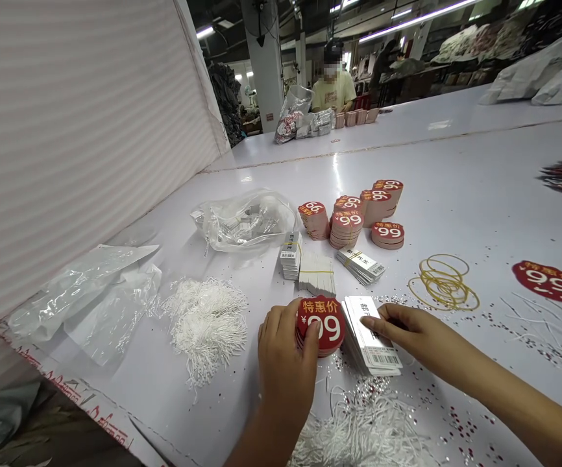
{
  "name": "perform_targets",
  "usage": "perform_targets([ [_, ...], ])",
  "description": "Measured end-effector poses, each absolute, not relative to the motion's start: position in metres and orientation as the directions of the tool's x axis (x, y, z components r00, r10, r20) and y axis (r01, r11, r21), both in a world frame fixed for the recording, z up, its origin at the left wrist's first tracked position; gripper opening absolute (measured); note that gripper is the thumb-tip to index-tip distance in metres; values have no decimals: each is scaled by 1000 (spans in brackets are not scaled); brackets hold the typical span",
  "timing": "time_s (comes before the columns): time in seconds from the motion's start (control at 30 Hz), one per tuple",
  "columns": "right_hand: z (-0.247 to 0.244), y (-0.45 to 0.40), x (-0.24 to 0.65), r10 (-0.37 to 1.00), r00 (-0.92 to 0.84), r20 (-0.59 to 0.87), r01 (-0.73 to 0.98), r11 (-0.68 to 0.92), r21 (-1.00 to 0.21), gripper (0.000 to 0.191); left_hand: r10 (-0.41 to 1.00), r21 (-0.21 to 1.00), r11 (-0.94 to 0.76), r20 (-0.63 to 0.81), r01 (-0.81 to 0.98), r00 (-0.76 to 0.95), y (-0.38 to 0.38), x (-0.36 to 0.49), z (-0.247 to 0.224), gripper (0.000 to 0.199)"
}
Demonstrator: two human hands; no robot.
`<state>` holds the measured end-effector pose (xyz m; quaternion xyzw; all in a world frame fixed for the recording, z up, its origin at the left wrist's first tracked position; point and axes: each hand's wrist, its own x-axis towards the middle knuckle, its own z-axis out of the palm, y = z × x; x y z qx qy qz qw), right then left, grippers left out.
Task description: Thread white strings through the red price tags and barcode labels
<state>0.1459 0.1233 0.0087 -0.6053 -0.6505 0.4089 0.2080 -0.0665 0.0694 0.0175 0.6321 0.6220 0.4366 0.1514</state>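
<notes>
My left hand is wrapped round a stack of red price tags marked 99, its thumb lying on the top tag. Beside it, my right hand grips a stack of white barcode tags, thumb on top and fingers at the far edge. The two stacks are side by side just above the table. Close below them lies a pile of white hang-tag strings. Just beyond are banded bundles of white tags and a fanned bundle.
Several stacks of red tags stand farther back, beside a clear plastic bag. More white strings lie left, yellow rubber bands right. Small dots of debris litter the table. Across it, a person stands near bagged tags.
</notes>
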Motion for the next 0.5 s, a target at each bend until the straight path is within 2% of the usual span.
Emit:
perform_targets([
  [0.1, 7, 123, 148, 962, -168, -214, 601, -72, -796, 45, 934, 838, -119, 277, 532, -227, 69, -67, 23, 26],
  [0.2, 9, 123, 150, 962, -179, -206, 586, -63, -808, 47, 955, 950, -105, 179, 294, -238, 68, -66, 30, 19],
  [0.33, 15, 123, 151, 965, -160, -208, 614, -68, -787, 50, 972, 995, -91, 96, 34, -215, 64, -64, 41, 19],
  [0.5, 18, 116, 150, 978, -100, -181, 697, -61, -715, 51, 984, 1000, -7, 5, -12, -180, 62, -63, 41, 20],
])
